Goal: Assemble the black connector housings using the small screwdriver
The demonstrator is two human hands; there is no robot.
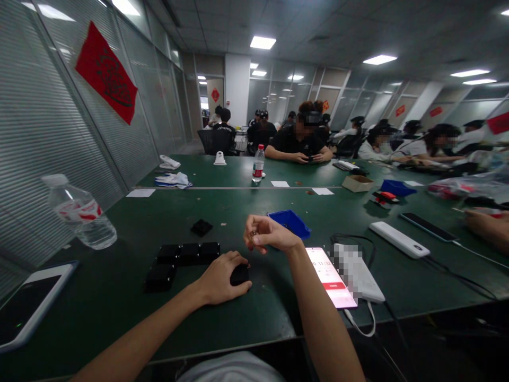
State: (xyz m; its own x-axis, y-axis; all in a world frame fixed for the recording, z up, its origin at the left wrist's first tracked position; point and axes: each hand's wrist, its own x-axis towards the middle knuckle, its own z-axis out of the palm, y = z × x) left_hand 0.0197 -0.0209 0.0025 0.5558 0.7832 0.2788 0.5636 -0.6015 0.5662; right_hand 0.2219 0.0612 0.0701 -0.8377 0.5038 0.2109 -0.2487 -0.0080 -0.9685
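My left hand (225, 278) rests on the green table with its fingers wrapped round a small black square block (239, 275). Just beyond it my right hand (268, 233) is raised with curled fingers pinched together; something tiny may be between the fingertips, too small to make out. To the left of my left hand, several similar black square blocks (190, 252) stand in a row, with another black block (159, 276) in front of the row's left end. A flat black piece (202, 227) lies behind them. Behind my right wrist is a blue tray (292, 223), partly hidden.
A lit phone (332, 278) and a white power bank (360, 273) with cables lie right of my right forearm. At left are a large water bottle (81, 212) and a phone (32, 305). Across the table a person (300, 140) sits behind a small bottle (258, 164).
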